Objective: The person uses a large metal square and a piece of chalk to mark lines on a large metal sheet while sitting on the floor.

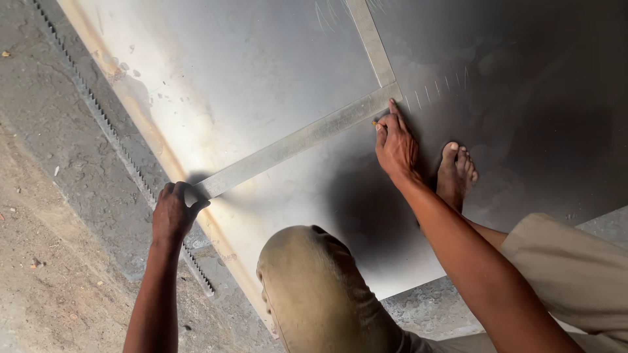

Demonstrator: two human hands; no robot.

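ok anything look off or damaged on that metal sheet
Nothing is damaged. The metal sheet shows a brownish stain along its left edge and a row of short scratch marks beside the square, and a bare foot stands on it.

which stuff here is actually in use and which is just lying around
In use:
- large shiny steel sheet
- L-shaped metal square
- small marker, barely visible, in right hand
- left hand gripping the square's end

Lying about:
- long toothed metal strip
- small debris
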